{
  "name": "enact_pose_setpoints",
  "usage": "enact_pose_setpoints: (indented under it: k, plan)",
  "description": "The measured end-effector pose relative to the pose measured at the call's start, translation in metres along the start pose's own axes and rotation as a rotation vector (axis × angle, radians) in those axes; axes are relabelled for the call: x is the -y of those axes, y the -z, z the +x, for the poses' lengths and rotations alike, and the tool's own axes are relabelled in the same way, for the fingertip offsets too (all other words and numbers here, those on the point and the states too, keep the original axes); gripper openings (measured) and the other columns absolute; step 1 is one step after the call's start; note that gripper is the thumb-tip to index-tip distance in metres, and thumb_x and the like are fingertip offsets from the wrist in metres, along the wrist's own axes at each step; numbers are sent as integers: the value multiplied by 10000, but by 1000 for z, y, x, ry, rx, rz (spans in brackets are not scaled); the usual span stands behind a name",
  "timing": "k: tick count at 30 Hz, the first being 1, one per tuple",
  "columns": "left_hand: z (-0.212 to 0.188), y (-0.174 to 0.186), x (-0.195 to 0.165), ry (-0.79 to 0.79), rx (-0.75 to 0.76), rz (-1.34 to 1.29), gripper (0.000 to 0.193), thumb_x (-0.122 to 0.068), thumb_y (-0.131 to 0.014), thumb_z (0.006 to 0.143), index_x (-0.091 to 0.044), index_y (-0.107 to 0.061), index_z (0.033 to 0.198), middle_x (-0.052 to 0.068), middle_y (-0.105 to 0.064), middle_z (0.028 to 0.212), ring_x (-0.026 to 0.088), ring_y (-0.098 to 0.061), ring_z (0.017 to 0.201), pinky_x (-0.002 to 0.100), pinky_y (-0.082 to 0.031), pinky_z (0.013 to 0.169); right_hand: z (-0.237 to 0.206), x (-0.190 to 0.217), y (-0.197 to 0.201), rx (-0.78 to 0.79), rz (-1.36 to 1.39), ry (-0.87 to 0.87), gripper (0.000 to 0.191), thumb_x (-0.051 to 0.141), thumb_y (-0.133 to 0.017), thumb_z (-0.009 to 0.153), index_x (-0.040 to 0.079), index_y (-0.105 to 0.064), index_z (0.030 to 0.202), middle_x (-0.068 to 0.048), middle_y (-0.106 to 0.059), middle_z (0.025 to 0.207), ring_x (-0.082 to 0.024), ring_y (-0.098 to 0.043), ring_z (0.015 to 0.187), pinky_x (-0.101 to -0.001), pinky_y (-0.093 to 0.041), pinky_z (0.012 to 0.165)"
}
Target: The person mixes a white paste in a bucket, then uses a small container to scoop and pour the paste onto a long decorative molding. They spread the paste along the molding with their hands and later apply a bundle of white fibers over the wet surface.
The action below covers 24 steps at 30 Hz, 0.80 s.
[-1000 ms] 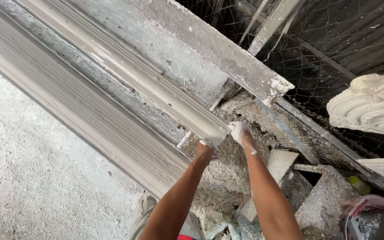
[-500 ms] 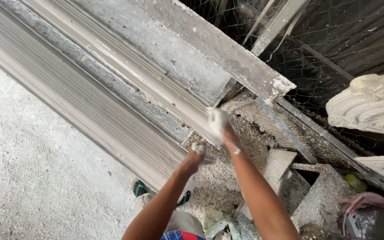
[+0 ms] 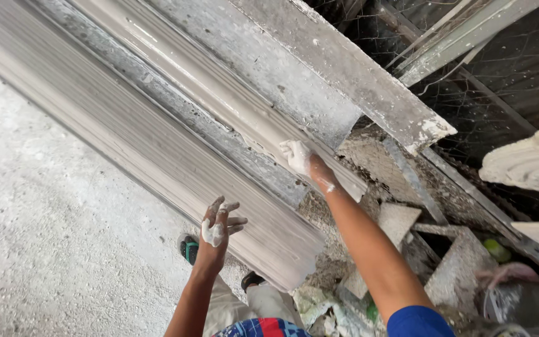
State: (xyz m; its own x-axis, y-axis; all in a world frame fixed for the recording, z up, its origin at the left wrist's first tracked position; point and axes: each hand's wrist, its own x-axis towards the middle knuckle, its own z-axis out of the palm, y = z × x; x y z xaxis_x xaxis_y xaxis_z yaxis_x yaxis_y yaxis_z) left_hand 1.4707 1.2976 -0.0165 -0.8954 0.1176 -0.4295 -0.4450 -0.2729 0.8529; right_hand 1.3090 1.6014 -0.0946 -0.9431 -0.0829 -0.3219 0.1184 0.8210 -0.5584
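A plaster-caked right hand [image 3: 299, 156] presses flat on the long, wet white plaster cornice moulding [image 3: 219, 93], likely soft and fragile beneath it, while the left hand [image 3: 218, 228] hovers open, empty, nearby.

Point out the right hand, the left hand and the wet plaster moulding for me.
right hand [image 3: 299, 156], head view, plaster-coated back of the hand
left hand [image 3: 218, 226], head view, smeared palm, fingers spread
plaster moulding [image 3: 182, 62], head view, glossy wet top surface
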Motion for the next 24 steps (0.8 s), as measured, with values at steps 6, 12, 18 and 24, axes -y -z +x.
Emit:
enact_pose_setpoints:
  k: [6, 12, 18, 24]
  plan:
    - [26, 62, -43, 36, 65, 37, 711, -416, -484, 1003, 33, -311, 1527, 212, -639, 1316, 269, -721, 965, 386, -592, 851, -3, -3, 16, -52, 5, -111, 359, 14, -529, 954, 56, -674, 1280, -109, -734, 1235, -142, -703, 1010, -256, -566, 873]
    - [54, 128, -99, -3, 73, 89, 685, -410, -489, 1004, 4, -329, 1526, 203, -664, 1289, 260, -731, 959, 376, -597, 816, 3, 38, 21, -253, 130, -110, 383, 7, -551, 942, 75, -670, 1300, -88, -741, 1222, -115, -665, 979, -247, -523, 828]
    - [66, 198, -144, -111, 20, 71, 676, -395, -526, 987, -3, -358, 1512, 203, -673, 1263, 258, -739, 944, 372, -600, 803, 53, 108, -2, -319, 260, 83, 384, 12, -593, 937, 70, -658, 1311, -92, -735, 1231, -116, -662, 1041, -243, -503, 856]
    - [75, 272, -173, -71, -119, 16, 672, -391, -532, 977, -18, -359, 1508, 189, -682, 1249, 247, -741, 946, 355, -597, 810, 142, 180, -11, -123, 447, 7, 444, 39, -579, 954, 56, -602, 1397, -103, -704, 1266, -173, -663, 1001, -278, -538, 801]
